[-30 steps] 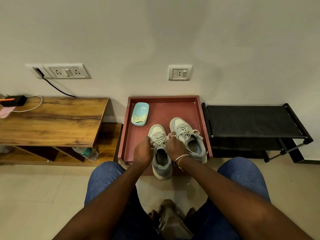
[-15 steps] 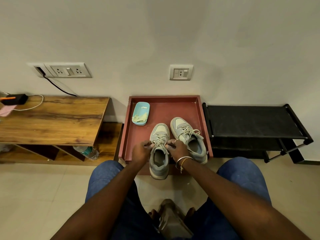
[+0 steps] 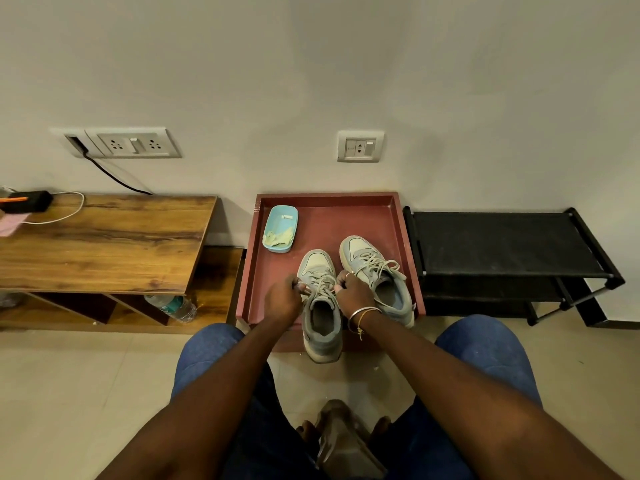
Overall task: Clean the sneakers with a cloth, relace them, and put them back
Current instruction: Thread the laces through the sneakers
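One square red-brown tray lies on the floor against the wall. In its far left corner sits a light blue oval plastic dish holding a crumpled pale green cloth and a small white scrap too small to identify. On the tray's right side lies a grey-and-cream lace-up sneaker, the far sneaker, toe to the wall, heel at the front right corner, its laces looped loosely. Just left of it stands its mate, the nearer sneaker, whose heel overhangs the tray's front edge.

A low wooden table stands left of the tray, with a clear plastic water bottle lying under it. A black metal-and-fabric shoe rack stands to the right. The right hand, thin metal bangles on its wrist, hides part of the far sneaker's inner side.

The left hand and right hand flank the nearer sneaker's tongue. Both have curled fingers pinching the pale laces, which run between them.
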